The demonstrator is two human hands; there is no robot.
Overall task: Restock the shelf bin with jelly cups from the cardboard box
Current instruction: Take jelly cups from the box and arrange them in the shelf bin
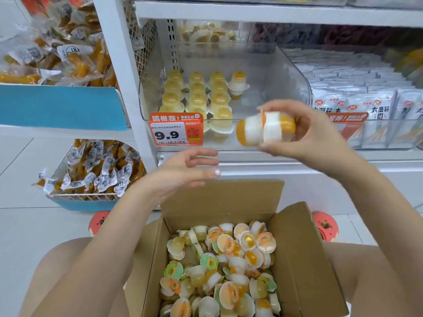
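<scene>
An open cardboard box (304, 259) rests on my lap, filled with several loose jelly cups (226, 266) in orange, yellow and green. My right hand (306, 136) is raised in front of the shelf, shut on two orange-and-white jelly cups (258, 130) held on their sides. My left hand (190, 172) hovers open and empty above the box's far flap. The clear shelf bin (286, 72) behind holds rows of yellow jelly cups (196, 92) on its left side, dome up; its right half is bare.
A price tag reading 9.9 (175, 133) hangs on the bin's front. White snack packets (357, 106) fill the neighbouring bin at right. Bagged yellow snacks (57, 49) sit on the left shelves, more of them in a wire basket (91, 170) below. White floor tiles lie around.
</scene>
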